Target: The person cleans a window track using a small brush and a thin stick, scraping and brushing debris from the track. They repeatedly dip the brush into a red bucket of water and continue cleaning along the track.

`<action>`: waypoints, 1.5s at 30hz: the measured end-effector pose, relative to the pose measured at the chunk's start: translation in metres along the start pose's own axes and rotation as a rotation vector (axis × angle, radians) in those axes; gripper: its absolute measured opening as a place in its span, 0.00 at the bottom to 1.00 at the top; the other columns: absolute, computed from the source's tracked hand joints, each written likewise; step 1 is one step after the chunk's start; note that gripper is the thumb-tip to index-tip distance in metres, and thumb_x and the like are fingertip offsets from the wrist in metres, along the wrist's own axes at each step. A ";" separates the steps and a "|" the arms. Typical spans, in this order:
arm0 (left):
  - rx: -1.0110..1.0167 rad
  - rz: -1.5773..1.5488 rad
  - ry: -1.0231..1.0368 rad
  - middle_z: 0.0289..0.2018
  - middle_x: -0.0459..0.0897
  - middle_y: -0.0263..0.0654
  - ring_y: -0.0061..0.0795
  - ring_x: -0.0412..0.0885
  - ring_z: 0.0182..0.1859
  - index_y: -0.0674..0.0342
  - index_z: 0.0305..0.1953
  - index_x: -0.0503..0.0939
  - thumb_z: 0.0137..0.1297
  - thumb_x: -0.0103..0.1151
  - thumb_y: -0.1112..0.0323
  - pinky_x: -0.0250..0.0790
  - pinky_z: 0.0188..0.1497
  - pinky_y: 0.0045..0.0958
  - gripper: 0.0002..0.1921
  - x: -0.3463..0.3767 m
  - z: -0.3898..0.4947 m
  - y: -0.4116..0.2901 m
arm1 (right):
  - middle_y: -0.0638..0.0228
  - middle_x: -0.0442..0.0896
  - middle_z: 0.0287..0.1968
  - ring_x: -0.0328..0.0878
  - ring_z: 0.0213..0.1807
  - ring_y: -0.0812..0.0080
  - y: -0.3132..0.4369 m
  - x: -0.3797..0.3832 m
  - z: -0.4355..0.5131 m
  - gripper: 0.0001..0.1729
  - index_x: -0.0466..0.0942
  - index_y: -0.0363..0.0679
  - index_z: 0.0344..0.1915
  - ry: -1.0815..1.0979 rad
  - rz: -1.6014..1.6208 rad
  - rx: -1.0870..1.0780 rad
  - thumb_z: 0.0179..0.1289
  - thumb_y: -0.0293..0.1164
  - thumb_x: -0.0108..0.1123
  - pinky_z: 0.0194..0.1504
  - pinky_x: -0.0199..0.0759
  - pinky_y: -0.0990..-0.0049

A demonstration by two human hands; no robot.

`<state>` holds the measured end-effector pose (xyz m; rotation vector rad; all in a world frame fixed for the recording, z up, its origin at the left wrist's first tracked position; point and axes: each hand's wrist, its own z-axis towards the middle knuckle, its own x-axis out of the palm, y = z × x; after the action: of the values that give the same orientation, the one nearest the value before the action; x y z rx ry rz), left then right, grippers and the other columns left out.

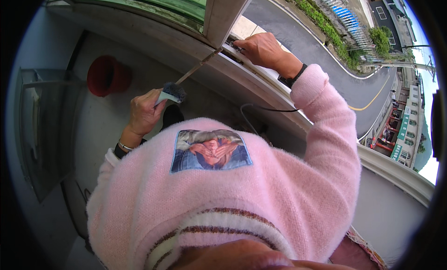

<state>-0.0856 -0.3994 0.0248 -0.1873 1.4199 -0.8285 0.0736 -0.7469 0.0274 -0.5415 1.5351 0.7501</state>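
My left hand [145,111] is closed around the pale handle of a scrub brush [174,92] with dark bristles, held low over the floor near my front. At the open window, my right hand [262,50] reaches to the dirty window track [237,55], fingertips down at the sill; whether they pinch something small there cannot be told. A thin, worn stick or strip [195,69] slants from near the brush up to the corner of the window frame [223,19]. Its lower end is hidden behind the bristles.
A red bucket [104,75] stands on the floor at the left, near a clear panel or container [49,130]. A black cable [272,109] loops below the sill [290,114]. Greenish glass panes [157,5] are at the top. Beyond the opening lies a road [297,32].
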 end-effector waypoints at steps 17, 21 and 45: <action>-0.042 -0.032 -0.014 0.33 0.82 0.45 0.50 0.81 0.33 0.63 0.42 0.80 0.57 0.63 0.74 0.73 0.33 0.38 0.10 -0.001 0.000 0.003 | 0.64 0.83 0.32 0.82 0.35 0.55 -0.016 -0.020 -0.019 0.23 0.78 0.54 0.54 -0.145 0.086 0.049 0.57 0.28 0.63 0.31 0.73 0.62; -0.036 -0.015 0.006 0.33 0.82 0.45 0.49 0.81 0.33 0.63 0.42 0.80 0.58 0.63 0.73 0.73 0.33 0.38 0.10 -0.003 -0.001 -0.001 | 0.59 0.78 0.22 0.79 0.26 0.55 0.003 -0.008 -0.023 0.11 0.80 0.49 0.44 0.049 -0.098 0.038 0.61 0.29 0.56 0.26 0.68 0.59; -0.034 -0.001 -0.087 0.32 0.82 0.44 0.48 0.81 0.32 0.63 0.42 0.81 0.55 0.64 0.73 0.73 0.32 0.38 0.12 -0.007 -0.003 0.006 | 0.64 0.80 0.32 0.80 0.34 0.56 -0.048 -0.011 -0.016 0.18 0.80 0.51 0.51 -0.249 -0.121 0.282 0.61 0.26 0.56 0.34 0.73 0.60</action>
<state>-0.0852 -0.3901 0.0266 -0.2471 1.3530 -0.7883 0.0989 -0.7923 0.0318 -0.3141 1.3343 0.4779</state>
